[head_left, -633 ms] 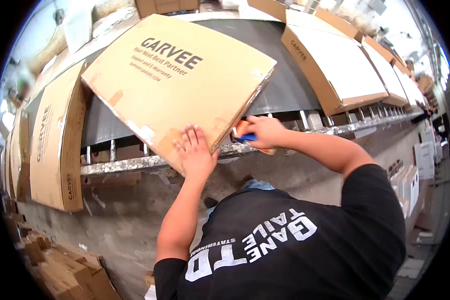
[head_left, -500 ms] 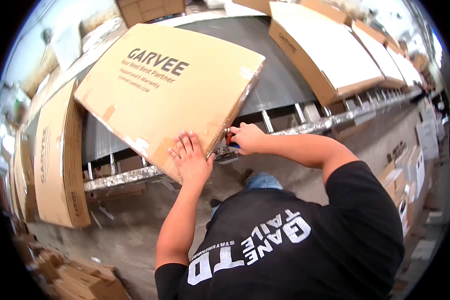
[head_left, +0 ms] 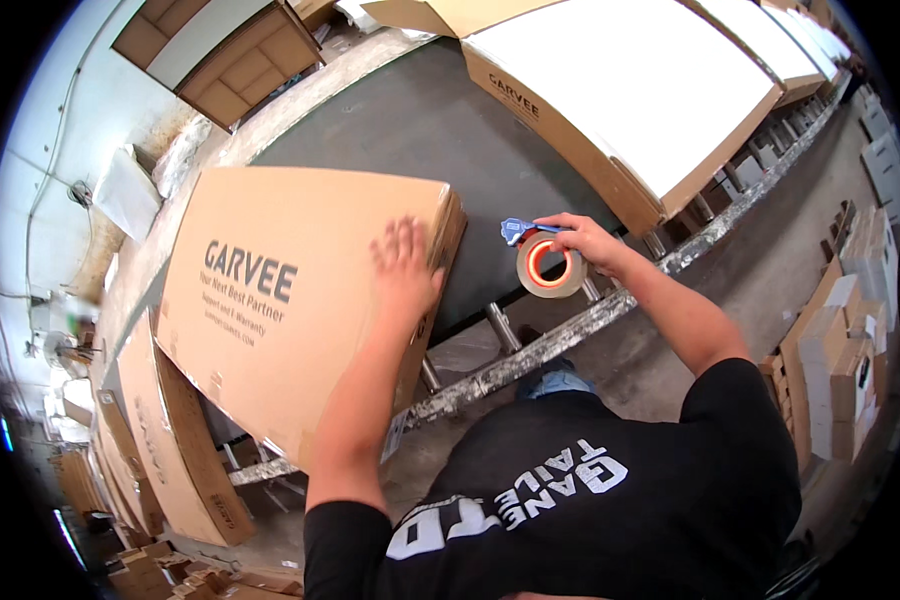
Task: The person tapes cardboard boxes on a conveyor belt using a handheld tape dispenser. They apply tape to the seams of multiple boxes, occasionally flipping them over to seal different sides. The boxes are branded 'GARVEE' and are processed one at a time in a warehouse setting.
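Observation:
A large flat brown cardboard box (head_left: 300,300) with dark print lies at an angle on the dark conveyor belt (head_left: 390,120). My left hand (head_left: 407,265) rests on top of it near its right edge, palm down with the fingers out. To the right of the box, my right hand (head_left: 582,243) grips a tape dispenser (head_left: 517,232) with a blue head and a large roll of tape (head_left: 523,275) on a red-orange core. The dispenser is held above the belt, apart from the box.
An open box with a white top (head_left: 620,80) stands to the right on the conveyor, with more behind it. Other brown boxes (head_left: 185,440) line up at the left. The conveyor's worn metal rail (head_left: 570,325) runs along the near side. Stacked cartons (head_left: 835,380) stand on the floor at right.
The box has shifted left and turned. My left hand has moved to its right edge. My right hand has drawn the tape dispenser away from the box corner, off to the right.

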Demonstrator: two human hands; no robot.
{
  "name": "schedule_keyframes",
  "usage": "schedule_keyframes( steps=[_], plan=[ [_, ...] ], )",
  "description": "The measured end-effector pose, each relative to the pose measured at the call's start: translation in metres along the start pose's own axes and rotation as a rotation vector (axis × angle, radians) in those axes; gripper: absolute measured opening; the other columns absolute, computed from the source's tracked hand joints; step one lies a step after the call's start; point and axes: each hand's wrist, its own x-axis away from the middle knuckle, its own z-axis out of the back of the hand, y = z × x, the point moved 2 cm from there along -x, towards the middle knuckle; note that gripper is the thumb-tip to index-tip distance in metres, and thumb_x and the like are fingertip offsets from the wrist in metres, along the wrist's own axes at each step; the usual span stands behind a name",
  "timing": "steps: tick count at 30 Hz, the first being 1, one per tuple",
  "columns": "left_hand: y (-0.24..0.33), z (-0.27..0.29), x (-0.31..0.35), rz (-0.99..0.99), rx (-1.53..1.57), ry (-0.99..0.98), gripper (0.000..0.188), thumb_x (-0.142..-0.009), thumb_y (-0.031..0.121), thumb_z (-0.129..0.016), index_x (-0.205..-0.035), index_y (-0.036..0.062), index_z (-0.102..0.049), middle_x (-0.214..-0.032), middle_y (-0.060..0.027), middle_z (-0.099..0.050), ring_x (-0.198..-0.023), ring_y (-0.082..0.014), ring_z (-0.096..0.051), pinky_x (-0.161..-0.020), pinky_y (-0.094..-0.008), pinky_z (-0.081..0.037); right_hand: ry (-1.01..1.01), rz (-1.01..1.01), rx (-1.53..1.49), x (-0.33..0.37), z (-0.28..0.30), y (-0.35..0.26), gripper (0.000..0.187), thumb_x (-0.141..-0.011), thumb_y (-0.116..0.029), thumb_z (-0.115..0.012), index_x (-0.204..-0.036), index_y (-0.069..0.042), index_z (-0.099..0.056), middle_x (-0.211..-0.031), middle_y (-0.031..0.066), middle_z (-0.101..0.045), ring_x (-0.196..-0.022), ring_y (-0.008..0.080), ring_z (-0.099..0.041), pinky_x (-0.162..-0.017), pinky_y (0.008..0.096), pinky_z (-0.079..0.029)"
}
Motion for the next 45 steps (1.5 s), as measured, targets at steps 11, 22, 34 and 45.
schedule_keyframes(
  steps=[11,22,34,45],
  plan=[
    [0.03,-0.006,-0.111,-0.14,0.168,-0.136,0.036,-0.082,0.033,-0.074,-0.105,0.0084,-0.059,-0.109,-0.0118,-0.061,-0.117,-0.0345,-0.055,-0.114,-0.0509,-0.035,-0.05,-0.031,-0.155,-0.057,0.078,0.04,0.054,-0.08,-0.007,-0.064,-0.134,-0.001,-0.066,-0.125,0.0093,-0.061,-0.109,0.0156,-0.063,-0.095,0.0286,-0.051],
    [0.05,0.004,0.052,0.108,0.161,-0.113,0.095,-0.089,0.045,-0.074,-0.16,0.0013,-0.028,-0.168,-0.0201,-0.025,-0.157,-0.0411,-0.017,-0.126,-0.0585,-0.008,-0.479,0.01,-0.057,-0.099,0.029,0.075,0.056,-0.073,-0.009,-0.065,-0.129,-0.001,-0.069,-0.116,0.0061,-0.063,-0.109,0.0167,-0.059,-0.097,0.0291,-0.047],
    [0.048,0.008,0.048,0.078,0.207,-0.133,0.088,-0.095,0.045,-0.066,-0.159,-0.0025,-0.028,-0.166,-0.0259,-0.026,-0.155,-0.0459,-0.02,-0.124,-0.0595,-0.012,-0.76,0.225,0.045,-0.066,-0.04,0.112,0.052,-0.072,-0.022,-0.078,-0.124,-0.014,-0.075,-0.111,0.0112,-0.065,-0.108,0.0287,-0.064,-0.097,0.0393,-0.05],
    [0.04,0.014,0.053,0.039,0.265,-0.192,0.1,-0.087,0.037,-0.072,-0.162,-0.0024,-0.019,-0.169,-0.025,-0.017,-0.158,-0.0433,-0.011,-0.125,-0.0587,-0.007,-0.617,0.157,0.271,-0.066,0.006,0.051,0.048,-0.074,-0.017,-0.078,-0.121,-0.01,-0.076,-0.11,0.0126,-0.068,-0.103,0.0248,-0.067,-0.09,0.0363,-0.054]
  ],
)
